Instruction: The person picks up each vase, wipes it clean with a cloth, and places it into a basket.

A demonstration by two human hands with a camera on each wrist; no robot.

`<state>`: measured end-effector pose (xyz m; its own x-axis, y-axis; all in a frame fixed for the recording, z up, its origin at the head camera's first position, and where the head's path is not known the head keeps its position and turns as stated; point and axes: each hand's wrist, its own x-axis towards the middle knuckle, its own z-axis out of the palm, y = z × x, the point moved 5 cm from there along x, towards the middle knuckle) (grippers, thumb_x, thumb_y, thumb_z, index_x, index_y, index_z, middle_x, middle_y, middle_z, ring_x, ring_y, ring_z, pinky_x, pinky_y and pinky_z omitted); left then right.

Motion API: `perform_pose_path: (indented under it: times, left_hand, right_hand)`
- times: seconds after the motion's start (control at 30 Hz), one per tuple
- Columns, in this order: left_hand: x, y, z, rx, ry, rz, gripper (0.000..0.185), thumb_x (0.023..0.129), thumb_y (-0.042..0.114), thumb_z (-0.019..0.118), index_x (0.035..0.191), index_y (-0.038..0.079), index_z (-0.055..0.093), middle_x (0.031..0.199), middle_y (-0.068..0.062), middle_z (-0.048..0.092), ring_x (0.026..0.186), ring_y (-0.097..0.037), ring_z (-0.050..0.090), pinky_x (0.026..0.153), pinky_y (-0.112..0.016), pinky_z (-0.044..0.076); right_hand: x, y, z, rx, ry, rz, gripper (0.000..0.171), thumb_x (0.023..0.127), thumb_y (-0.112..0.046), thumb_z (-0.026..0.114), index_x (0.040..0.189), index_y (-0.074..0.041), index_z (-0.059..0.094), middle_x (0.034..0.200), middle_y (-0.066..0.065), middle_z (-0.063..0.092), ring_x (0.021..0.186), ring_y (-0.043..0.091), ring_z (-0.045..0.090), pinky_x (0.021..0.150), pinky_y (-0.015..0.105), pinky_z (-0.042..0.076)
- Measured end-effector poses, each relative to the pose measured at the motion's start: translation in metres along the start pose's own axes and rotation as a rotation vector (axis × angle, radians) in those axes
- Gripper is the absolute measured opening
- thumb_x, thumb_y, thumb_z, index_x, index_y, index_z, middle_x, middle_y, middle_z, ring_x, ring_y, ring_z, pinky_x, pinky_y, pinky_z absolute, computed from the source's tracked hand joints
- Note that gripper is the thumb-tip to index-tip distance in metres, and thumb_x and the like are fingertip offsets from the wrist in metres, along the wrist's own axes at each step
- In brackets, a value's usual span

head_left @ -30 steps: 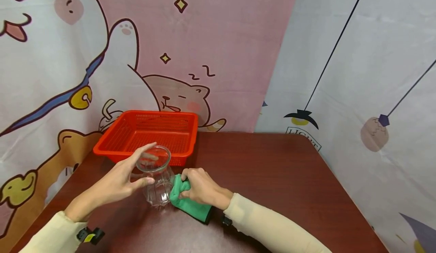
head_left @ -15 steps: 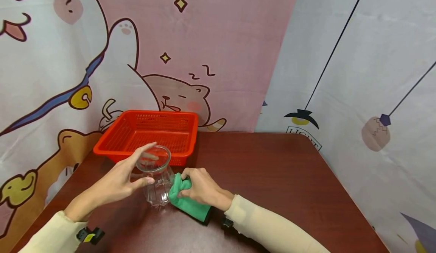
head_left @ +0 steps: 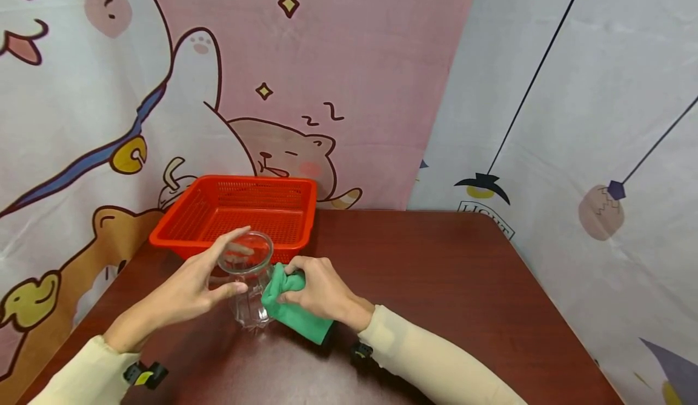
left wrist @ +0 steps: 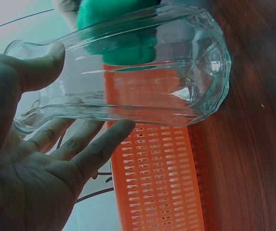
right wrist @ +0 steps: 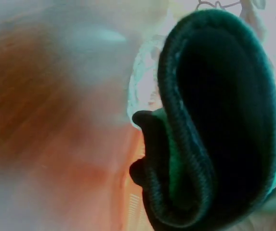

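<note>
A clear ribbed glass vase stood upright on the dark brown wooden table, just in front of a red perforated plastic basket; both held nothing. The left hand gripped the vase's neck between thumb and curled fingers. The right hand clutched a bunched green cloth against the vase's side. Partial lettering on the backdrop was too cut off to read.

On the white curtain at the right of the head view, just above the table edge, dark capital letters reading roughly "LIGHT" sit under a black lamp drawing, partly cut off.
</note>
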<state>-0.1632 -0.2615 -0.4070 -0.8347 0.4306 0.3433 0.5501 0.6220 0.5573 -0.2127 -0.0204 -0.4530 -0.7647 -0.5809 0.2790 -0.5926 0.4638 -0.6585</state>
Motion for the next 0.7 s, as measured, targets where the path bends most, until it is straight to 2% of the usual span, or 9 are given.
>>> perform_pose_path:
  times: [0.33, 0.43, 0.7]
  left_hand:
    - [-0.001, -0.001, 0.002, -0.006, -0.011, -0.01, 0.107, 0.1, 0.018, 0.094, 0.183, 0.031, 0.028, 0.15, -0.007, 0.077, 0.123, -0.023, 0.081, 0.09, -0.038, 0.072]
    - [-0.001, -0.002, 0.002, -0.03, -0.021, -0.02, 0.106, 0.102, 0.018, 0.093, 0.183, 0.031, 0.027, 0.151, -0.01, 0.076, 0.123, -0.025, 0.081, 0.088, -0.039, 0.073]
    - [-0.001, -0.001, 0.0, 0.016, -0.018, -0.035, 0.11, 0.099, 0.015, 0.096, 0.184, 0.032, 0.027, 0.148, -0.005, 0.077, 0.122, -0.013, 0.079, 0.097, -0.036, 0.069]
  right_hand:
    - [0.006, -0.011, -0.013, 0.089, 0.08, -0.036, 0.036, 0.094, -0.024, 0.102, 0.124, -0.013, 0.084, 0.124, 0.003, 0.089, 0.094, 0.001, 0.074, 0.085, 0.018, 0.062]
    - [0.007, -0.013, -0.015, 0.11, 0.098, -0.039, 0.037, 0.094, -0.024, 0.101, 0.125, -0.013, 0.084, 0.121, 0.004, 0.089, 0.092, 0.002, 0.073, 0.083, 0.018, 0.062]
    - [0.01, -0.015, -0.02, 0.189, 0.158, -0.056, 0.037, 0.093, -0.021, 0.102, 0.125, -0.011, 0.085, 0.113, 0.005, 0.089, 0.085, 0.0, 0.073, 0.078, 0.02, 0.063]
